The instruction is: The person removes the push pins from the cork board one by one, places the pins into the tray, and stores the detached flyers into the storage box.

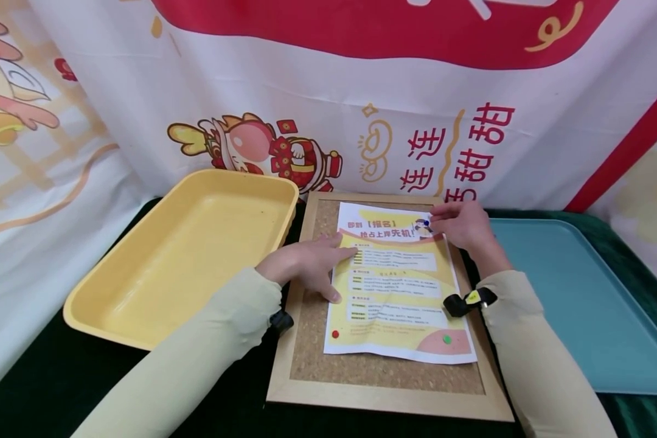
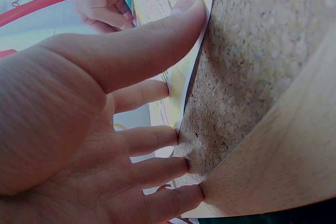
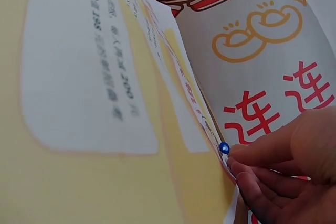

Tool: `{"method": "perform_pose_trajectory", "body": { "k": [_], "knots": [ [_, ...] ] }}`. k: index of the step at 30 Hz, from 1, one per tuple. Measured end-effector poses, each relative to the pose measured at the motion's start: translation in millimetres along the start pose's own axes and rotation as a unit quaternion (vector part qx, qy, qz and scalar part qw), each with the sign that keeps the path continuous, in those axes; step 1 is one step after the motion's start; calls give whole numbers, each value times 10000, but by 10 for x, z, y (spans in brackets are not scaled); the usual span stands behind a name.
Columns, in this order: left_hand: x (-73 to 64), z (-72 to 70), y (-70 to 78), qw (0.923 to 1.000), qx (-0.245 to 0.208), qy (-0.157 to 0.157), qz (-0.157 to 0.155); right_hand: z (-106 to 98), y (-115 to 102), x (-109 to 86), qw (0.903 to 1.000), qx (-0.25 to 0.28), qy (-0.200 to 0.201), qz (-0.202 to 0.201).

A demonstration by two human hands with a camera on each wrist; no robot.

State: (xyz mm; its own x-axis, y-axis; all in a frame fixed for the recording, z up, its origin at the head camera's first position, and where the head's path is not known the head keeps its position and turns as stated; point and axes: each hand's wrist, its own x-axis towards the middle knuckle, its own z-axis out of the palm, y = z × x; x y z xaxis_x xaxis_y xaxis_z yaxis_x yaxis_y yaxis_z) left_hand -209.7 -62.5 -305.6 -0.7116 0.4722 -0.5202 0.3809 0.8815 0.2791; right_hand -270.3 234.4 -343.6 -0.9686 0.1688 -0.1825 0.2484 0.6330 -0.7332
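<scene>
A yellow-and-white printed sheet [image 1: 394, 313] lies on a wood-framed cork board [image 1: 389, 374]. My left hand [image 1: 314, 261] spreads over the sheet's left edge, thumb and index fingertips on the paper, the other fingertips toward the cork and frame. At the upper right corner, a blue pushpin [image 3: 224, 148] stands right at the fingertips of my right hand [image 1: 462, 228]. Those fingers are bent and close together; I cannot tell whether they pinch the pin. A red pushpin [image 1: 335, 334] sits at the sheet's lower left, a green pushpin [image 1: 447, 339] at its lower right.
A deep yellow tray [image 1: 180, 243] stands left of the board. On the right, a flat blue tray [image 1: 575, 304] lies partly behind my right arm. Dark green cloth [image 1: 219, 401] covers the table, and a printed white banner [image 1: 317, 79] hangs right behind the board.
</scene>
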Motion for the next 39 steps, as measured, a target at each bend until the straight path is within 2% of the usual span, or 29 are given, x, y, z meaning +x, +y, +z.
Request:
{"method": "perform_pose_trajectory", "body": {
  "k": [14, 30, 39],
  "knots": [
    [-3, -4, -5, 10000, 18, 20, -2, 8, 27, 17, 9994, -274, -91, -175],
    [-24, -3, -17, 10000, 16, 37, -55, 88, 6, 7, 9983, -438, 19, -384],
    [-10, -2, 2, 10000, -53, -14, -43, 65, 44, -9, 9977, -535, 46, -416]
  ]
}}
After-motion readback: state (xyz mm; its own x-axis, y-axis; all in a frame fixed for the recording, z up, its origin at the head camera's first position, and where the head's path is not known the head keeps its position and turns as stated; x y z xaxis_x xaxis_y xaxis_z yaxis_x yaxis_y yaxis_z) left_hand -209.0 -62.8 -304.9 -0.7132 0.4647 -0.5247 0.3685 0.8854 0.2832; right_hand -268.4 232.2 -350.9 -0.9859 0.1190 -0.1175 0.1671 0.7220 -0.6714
